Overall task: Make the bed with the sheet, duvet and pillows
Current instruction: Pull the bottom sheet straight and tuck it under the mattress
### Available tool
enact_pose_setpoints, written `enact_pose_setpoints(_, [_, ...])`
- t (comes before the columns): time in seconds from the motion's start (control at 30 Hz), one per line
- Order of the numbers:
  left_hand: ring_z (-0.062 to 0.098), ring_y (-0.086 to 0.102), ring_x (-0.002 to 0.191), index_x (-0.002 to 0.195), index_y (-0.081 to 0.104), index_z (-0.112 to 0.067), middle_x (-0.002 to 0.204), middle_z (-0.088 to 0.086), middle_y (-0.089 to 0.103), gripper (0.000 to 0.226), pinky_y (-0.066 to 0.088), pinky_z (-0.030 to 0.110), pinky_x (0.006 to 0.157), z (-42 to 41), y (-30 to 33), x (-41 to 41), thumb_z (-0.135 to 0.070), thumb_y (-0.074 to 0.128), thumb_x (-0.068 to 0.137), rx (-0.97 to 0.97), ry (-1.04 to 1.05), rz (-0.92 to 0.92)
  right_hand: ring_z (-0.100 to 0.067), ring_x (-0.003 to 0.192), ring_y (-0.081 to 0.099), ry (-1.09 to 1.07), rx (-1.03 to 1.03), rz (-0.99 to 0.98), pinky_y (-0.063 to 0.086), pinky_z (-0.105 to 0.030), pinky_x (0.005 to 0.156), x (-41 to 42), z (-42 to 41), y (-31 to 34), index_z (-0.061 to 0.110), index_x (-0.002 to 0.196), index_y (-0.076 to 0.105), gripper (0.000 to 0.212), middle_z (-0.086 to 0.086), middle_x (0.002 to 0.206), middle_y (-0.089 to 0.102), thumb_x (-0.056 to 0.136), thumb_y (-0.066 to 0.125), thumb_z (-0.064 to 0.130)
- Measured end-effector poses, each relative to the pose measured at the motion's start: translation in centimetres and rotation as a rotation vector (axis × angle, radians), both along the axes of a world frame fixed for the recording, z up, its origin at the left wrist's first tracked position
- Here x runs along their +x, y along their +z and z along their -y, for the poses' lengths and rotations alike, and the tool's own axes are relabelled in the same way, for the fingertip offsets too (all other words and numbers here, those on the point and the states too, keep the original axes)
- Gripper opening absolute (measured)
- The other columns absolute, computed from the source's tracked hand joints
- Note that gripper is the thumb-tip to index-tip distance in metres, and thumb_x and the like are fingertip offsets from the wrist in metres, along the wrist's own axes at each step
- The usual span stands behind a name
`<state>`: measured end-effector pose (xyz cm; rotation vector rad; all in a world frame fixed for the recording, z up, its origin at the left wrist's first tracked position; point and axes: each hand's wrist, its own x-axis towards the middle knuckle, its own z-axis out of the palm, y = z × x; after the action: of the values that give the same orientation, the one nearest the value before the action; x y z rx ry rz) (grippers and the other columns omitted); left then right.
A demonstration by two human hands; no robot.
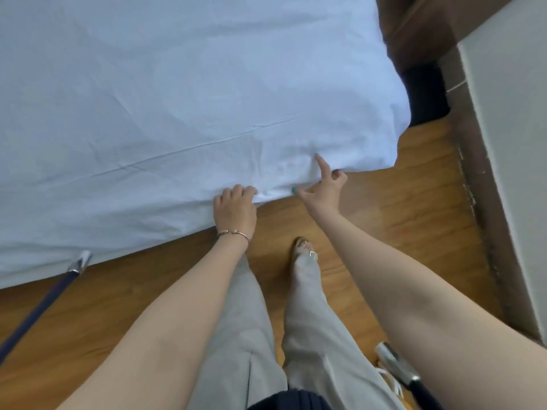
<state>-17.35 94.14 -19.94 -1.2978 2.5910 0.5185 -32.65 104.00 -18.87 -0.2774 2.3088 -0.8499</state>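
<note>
2 hands at the sheet [177, 99] edge: left hand [235, 210] grips it, right hand [324, 187] spread beside.

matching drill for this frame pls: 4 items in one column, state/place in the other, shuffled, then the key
Column 1
1. left hand
2. right hand
3. sheet
4. bracelet

Column 2
A. white, spread over the bed, its edge hanging towards the wooden floor
B. fingers spread, index finger up against the sheet near the bed corner
C. on the left wrist
D. fingers curled over the sheet's edge at the side of the bed

Pairs: 1-D, 2-B, 3-A, 4-C
</note>
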Motion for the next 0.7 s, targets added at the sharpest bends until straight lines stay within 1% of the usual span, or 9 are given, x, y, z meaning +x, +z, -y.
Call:
enact_pose_setpoints(0.1, [0.03,0.054,0.11,0.117,0.064,-0.02,0.118,0.005,0.063,0.033,0.039,0.037,0.088,0.0,1.1,-0.7,-0.008,0.045,0.093,0.128,0.183,-0.1,-0.015,0.078,0.049,0.035,-0.179,0.019,0.052,-0.025,0.084,-2.0,-1.3,0.6,0.042,0.147,0.027,0.095,-0.004,0.138,0.017,0.076,0.073,-0.001])
enact_pose_setpoints(0.17, [0.032,0.054,0.11,0.117,0.062,-0.012,0.119,0.01,0.063,0.029,0.041,0.037,0.085,0.0,2.3,-1.0,-0.011,0.04,0.098,0.163,0.283,-0.169,-0.021,0.103,0.051,0.295,-0.129,-0.056,0.053,-0.03,0.085,-2.7,-2.6,1.5,0.044,0.148,0.02,0.107,-0.008,0.148,0.008,0.07,0.08,0.002])
enact_pose_setpoints(0.23, [0.036,0.056,0.101,0.107,0.058,-0.003,0.108,0.019,0.063,0.025,0.041,0.04,0.079,0.2,3.5,-1.0,-0.015,0.036,0.102,0.21,0.351,-0.229,-0.03,0.134,0.035,0.572,0.052,-0.234,0.049,-0.04,0.094,-2.9,-3.7,1.9,0.044,0.149,0.009,0.119,-0.011,0.155,-0.004,0.064,0.088,0.014])
enact_pose_setpoints(0.3, [0.033,0.05,0.082,0.087,0.046,-0.006,0.085,0.019,0.055,0.025,0.037,0.04,0.069,0.4,4.9,-1.2,-0.018,0.032,0.103,0.314,0.392,-0.315,-0.034,0.145,0.013,0.703,0.188,-0.399,0.037,-0.049,0.106,-2.9,-3.8,1.5,0.042,0.15,-0.002,0.128,-0.012,0.157,-0.006,0.061,0.089,0.031])
enact_pose_setpoints(0.37, [0.025,0.038,0.072,0.072,0.031,-0.015,0.069,0.006,0.039,0.031,0.029,0.035,0.063,0.5,6.0,-1.3,-0.02,0.031,0.103,0.38,0.392,-0.364,-0.037,0.145,0.01,0.711,0.226,-0.468,0.028,-0.052,0.111,-3.2,-2.9,1.1,0.036,0.151,-0.001,0.127,-0.015,0.156,0.002,0.059,0.086,0.043])
enact_pose_setpoints(0.43, [0.022,0.035,0.07,0.069,0.025,-0.018,0.066,0.001,0.033,0.035,0.026,0.033,0.063,0.6,6.5,-1.2,-0.024,0.033,0.103,0.413,0.391,-0.398,-0.04,0.131,0.03,0.676,0.218,-0.632,0.033,-0.053,0.104,-3.9,-1.4,1.1,0.028,0.144,0.024,0.101,-0.017,0.145,0.026,0.061,0.083,0.034])
enact_pose_setpoints(0.53, [0.022,0.037,0.072,0.079,0.035,-0.017,0.072,-0.003,0.038,0.039,0.031,0.034,0.062,0.2,7.3,-1.3,-0.049,0.052,0.092,0.336,0.234,-0.244,-0.035,0.085,0.054,0.647,0.083,-0.906,0.048,-0.046,0.074,-5.6,-0.7,1.1,0.008,0.095,0.059,0.041,-0.014,0.093,0.056,0.057,0.052,-0.007])
enact_pose_setpoints(0.6, [0.02,0.046,0.079,0.093,0.042,-0.017,0.084,-0.004,0.047,0.048,0.034,0.033,0.061,-0.5,7.6,-1.5,-0.057,0.065,0.079,0.046,0.035,0.023,-0.034,0.071,0.055,0.756,-0.008,-0.929,0.047,-0.039,0.064,-6.7,-1.6,1.2,0.003,0.085,0.059,0.038,-0.012,0.075,0.056,0.053,0.043,-0.01])
enact_pose_setpoints(0.7, [0.03,0.057,0.082,0.098,0.052,-0.012,0.086,0.006,0.059,0.019,0.026,0.029,0.052,-1.0,8.1,-2.2,-0.012,0.062,0.082,-0.183,0.006,0.037,-0.035,0.069,0.054,0.883,-0.082,-0.912,0.044,-0.039,0.06,-8.4,-2.6,3.0,-0.001,0.094,0.059,0.046,-0.013,0.076,0.056,0.052,0.049,-0.019])
